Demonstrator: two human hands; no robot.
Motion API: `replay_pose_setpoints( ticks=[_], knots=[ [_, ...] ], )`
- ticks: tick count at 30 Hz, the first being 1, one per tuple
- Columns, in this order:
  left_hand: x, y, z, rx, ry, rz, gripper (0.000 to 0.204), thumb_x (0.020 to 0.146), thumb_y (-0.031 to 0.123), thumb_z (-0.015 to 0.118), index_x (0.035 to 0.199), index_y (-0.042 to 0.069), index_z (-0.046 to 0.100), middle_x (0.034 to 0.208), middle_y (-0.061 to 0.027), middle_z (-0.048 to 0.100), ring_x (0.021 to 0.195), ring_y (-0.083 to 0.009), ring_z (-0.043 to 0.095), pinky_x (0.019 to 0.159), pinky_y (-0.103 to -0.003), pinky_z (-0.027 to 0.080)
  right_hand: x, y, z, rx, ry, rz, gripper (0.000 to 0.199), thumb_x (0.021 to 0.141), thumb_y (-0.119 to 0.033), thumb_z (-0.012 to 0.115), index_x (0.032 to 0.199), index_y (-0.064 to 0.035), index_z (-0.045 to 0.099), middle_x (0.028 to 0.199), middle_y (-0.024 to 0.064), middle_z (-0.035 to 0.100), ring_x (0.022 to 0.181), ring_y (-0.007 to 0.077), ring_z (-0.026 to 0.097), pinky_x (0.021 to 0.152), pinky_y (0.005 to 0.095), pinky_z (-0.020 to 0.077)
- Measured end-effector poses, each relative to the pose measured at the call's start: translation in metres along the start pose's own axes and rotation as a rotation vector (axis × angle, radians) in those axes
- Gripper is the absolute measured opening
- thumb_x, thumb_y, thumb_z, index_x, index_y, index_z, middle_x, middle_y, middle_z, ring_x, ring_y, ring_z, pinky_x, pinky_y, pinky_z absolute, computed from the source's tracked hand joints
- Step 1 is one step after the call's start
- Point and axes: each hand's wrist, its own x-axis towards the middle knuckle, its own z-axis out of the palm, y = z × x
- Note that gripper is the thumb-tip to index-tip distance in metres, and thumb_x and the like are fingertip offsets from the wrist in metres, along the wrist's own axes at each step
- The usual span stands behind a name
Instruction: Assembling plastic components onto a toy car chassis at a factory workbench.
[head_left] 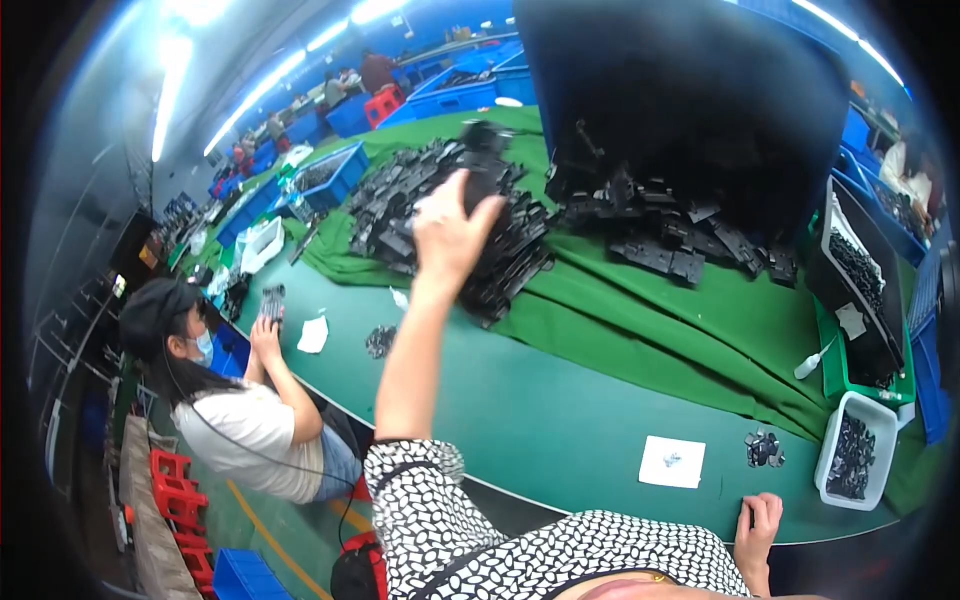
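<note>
My left hand (447, 228) is stretched out over a heap of black plastic parts (400, 205) on a green cloth. Between its thumb and fingers is a black plastic part (484, 160), blurred by motion. My right hand (762, 520) rests at the table's near edge, its fingers loosely bent and nothing visible in them. Close to it lie a white paper square (671, 462) with tiny pieces on it and a small cluster of dark pieces (764, 449).
A big black bin (690, 90) stands at the back, with more black parts (680, 240) at its mouth. To the right are a white tray (828, 475) of small dark pieces, a green crate (835, 375) and a dropper bottle (808, 366). A masked co-worker (250, 430) sits left, holding a part.
</note>
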Motion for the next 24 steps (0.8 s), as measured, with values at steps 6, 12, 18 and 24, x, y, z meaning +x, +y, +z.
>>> replay_pose_setpoints(
  ticks=[6,12,18,24],
  knots=[
    [0.071,-0.075,0.061,0.599,-0.388,-0.056,0.059,0.078,0.06,0.06,0.12,0.019,0.056,0.099,-0.0123,0.066,0.09,-0.0318,0.065,0.072,-0.046,0.052,-0.01,-0.013,0.011,-0.152,0.202,0.014,0.018,0.072,0.001,0.061,0.089,-0.0036,0.057,0.088,0.0133,0.051,0.084,0.032,0.05,0.076,0.0422,0.0395],
    [0.076,-0.134,0.08,0.653,-0.616,-0.13,0.067,0.077,0.069,0.051,0.13,0.028,0.05,0.108,-0.0144,0.064,0.097,-0.0341,0.062,0.08,-0.05,0.048,0.005,-0.003,0.015,-0.163,0.24,-0.04,0.019,0.069,-0.008,0.067,0.086,-0.0096,0.061,0.088,0.0067,0.056,0.083,0.0267,0.054,0.071,0.0394,0.0421],
    [0.106,-0.162,0.115,0.539,-0.647,-0.044,0.063,0.085,0.06,0.048,0.128,0.013,0.052,0.12,-0.0172,0.059,0.106,-0.0403,0.057,0.088,-0.055,0.044,-0.006,-0.01,0.014,-0.208,0.242,0.049,0.013,0.071,-0.012,0.067,0.083,-0.0115,0.063,0.087,0.0006,0.057,0.084,0.0187,0.055,0.073,0.0327,0.0424],
    [0.089,-0.165,0.088,0.42,-0.465,0.133,0.055,0.091,0.049,0.048,0.128,0.009,0.052,0.118,-0.0216,0.058,0.103,-0.0388,0.058,0.088,-0.046,0.046,-0.007,-0.003,0.011,-0.16,0.207,-0.01,0.016,0.07,-0.012,0.068,0.085,-0.0114,0.063,0.088,0.0023,0.057,0.085,0.0205,0.055,0.074,0.0339,0.0422]
  ],
)
